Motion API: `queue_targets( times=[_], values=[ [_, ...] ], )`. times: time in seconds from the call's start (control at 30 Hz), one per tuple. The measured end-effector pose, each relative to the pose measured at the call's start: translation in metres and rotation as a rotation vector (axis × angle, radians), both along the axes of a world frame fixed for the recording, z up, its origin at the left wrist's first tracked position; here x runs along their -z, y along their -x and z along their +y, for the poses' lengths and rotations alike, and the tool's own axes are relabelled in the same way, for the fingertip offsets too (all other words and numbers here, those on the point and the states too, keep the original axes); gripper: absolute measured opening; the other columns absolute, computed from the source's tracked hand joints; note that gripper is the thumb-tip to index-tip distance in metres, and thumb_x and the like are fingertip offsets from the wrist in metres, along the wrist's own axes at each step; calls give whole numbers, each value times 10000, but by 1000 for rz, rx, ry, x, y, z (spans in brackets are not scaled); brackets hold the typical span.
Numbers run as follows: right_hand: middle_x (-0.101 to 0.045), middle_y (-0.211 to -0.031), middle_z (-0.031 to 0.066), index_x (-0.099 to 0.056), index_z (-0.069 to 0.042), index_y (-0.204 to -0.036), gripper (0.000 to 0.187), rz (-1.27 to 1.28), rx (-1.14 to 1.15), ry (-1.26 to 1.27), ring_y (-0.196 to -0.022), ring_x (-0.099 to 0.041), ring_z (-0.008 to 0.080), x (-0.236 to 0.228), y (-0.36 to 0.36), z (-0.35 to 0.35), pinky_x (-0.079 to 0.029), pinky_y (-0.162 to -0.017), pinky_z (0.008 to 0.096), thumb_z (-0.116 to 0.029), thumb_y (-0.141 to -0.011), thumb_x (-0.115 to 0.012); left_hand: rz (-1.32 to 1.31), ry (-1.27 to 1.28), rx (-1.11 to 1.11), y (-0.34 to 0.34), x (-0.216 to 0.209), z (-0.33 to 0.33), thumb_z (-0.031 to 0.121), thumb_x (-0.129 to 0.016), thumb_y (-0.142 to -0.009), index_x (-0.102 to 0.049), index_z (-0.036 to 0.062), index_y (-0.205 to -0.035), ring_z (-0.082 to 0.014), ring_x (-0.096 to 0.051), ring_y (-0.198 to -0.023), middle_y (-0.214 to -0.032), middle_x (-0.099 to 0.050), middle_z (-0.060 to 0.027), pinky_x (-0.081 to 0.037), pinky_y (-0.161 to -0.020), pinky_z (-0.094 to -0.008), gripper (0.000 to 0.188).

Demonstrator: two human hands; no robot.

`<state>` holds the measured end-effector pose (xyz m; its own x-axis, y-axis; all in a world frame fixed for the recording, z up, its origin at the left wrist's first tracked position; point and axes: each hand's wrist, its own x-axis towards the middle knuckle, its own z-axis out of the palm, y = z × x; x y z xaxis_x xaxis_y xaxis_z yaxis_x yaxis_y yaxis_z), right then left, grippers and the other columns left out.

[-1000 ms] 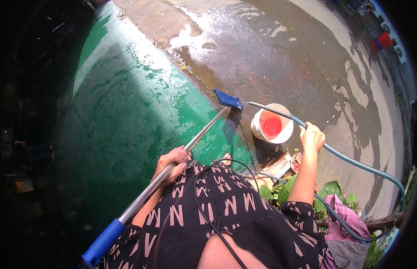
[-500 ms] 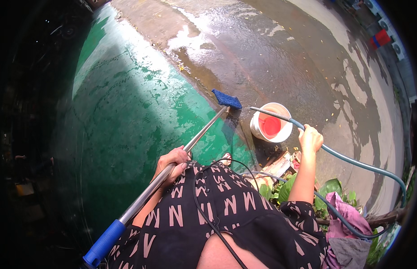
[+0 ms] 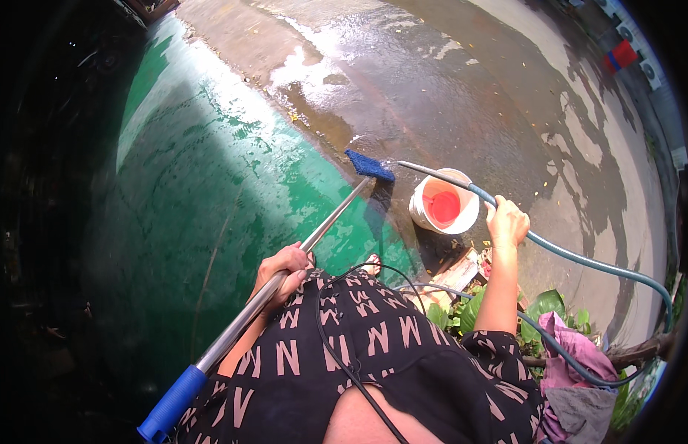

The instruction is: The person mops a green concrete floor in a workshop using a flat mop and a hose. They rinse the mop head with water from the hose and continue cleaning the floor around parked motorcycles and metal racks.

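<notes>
My left hand point(image 3: 282, 271) is wrapped round the metal pole of a mop point(image 3: 333, 217), which has a blue grip at its near end. The mop's fuzzy blue head point(image 3: 370, 166) is raised at the far end, beside the border of the green floor. In my right hand point(image 3: 509, 222) is a grey-blue hose point(image 3: 573, 255). Its thin metal tip passes over a white bucket point(image 3: 462, 218) and points left at the mop head, with water splashing where they meet. Inside the bucket is something red, a scoop or smaller container.
Green painted floor point(image 3: 188, 244) lies left, wet grey concrete point(image 3: 447, 89) ahead and right. Leafy plants point(image 3: 473, 311), wood scraps point(image 3: 453, 281) and a pink cloth point(image 3: 573, 355) are by my right arm. A black cable point(image 3: 325, 325) hangs down my front.
The hose tip has shifted slightly left and up, closer to the mop head, and water now splashes onto it. Both hands keep their holds.
</notes>
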<state>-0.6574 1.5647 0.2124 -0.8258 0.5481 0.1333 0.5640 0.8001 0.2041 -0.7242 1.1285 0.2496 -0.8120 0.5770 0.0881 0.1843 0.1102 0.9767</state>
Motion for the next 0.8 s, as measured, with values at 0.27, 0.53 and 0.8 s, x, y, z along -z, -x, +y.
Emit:
queue_targets(
  times=[0.27, 0.53, 0.8],
  values=[
    [-617, -701, 52, -617, -161, -802, 214, 55, -42, -6, -655, -629, 257, -8, 1, -5, -457, -633, 377, -372, -770, -618, -5, 10, -15, 0, 0, 0, 76, -564, -715, -461, 28, -642, -219, -540, -743, -701, -521, -73, -330, -985, -471, 135],
    [-618, -716, 45, -620, -187, -842, 205, 36, 0, -15, -663, -617, 263, -19, 6, -9, -459, -622, 381, -379, -769, -618, 17, 7, -16, 5, 0, 0, 43, -571, -696, -515, 22, -650, -220, -575, -740, -701, -573, -66, -359, -970, -440, 75],
    [-610, -686, 59, -610, -162, -772, 177, 115, -7, -26, -640, -623, 257, -20, 10, -9, -438, -629, 376, -337, -755, -623, 28, -3, -20, 9, -3, 2, 54, -562, -702, -532, 16, -665, -213, -582, -734, -695, -578, -60, -351, -980, -444, 60]
  ],
)
